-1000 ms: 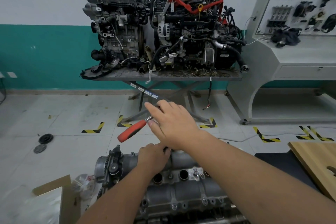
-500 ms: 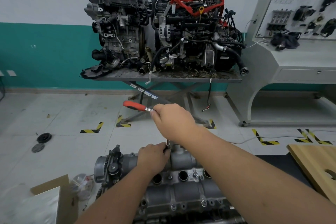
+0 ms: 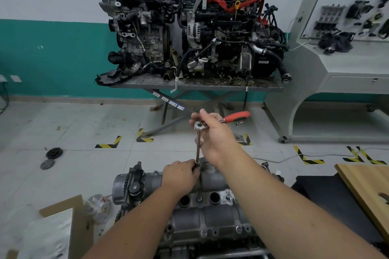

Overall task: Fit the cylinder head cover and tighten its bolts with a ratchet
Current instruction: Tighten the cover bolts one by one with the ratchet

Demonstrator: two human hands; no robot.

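Bolt-tightening step: I am seeing the cylinder head cover [image 3: 212, 212] sitting on the engine below me, my right hand [image 3: 216, 139] wrapping the ratchet [image 3: 201, 126] head, left hand [image 3: 181, 176] pinching the socket end on a far-edge bolt; next is needing a handle swing.

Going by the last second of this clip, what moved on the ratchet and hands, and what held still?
The ratchet swung round: its red handle, pointing left a second ago, now points right, turned by the right hand at the ratchet's head. The left hand kept gripping the extension's foot on the cylinder head cover, which stayed put.
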